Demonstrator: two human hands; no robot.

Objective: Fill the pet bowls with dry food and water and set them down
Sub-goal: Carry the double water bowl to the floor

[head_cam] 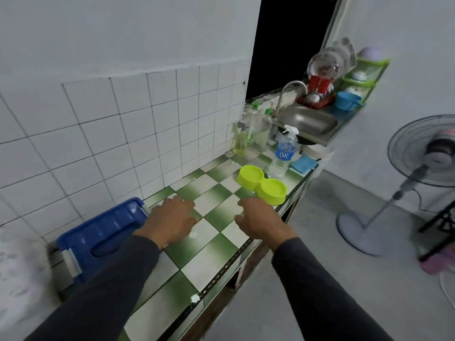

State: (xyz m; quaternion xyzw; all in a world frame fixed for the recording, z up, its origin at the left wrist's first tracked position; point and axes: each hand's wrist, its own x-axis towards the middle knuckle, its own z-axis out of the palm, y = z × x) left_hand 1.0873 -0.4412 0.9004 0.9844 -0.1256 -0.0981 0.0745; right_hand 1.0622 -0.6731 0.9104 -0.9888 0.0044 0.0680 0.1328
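A lime-green double pet bowl (262, 184) stands on the green-and-white checkered counter (211, 252), both of its cups looking empty. Just behind it is a clear water bottle (283, 156) with a blue label. My right hand (261, 221) hovers over the counter just short of the bowl, fingers apart, holding nothing. My left hand (172, 219) is spread above the tiles, beside a blue plastic container (101, 239) lying against the tiled wall. No dry food is in sight.
Farther along the counter are bottles of dish soap (241, 141), a blue cloth (304, 163), a steel sink (307, 120) with a tap and a dish rack (322, 87). A standing fan (403, 173) is on the floor at the right.
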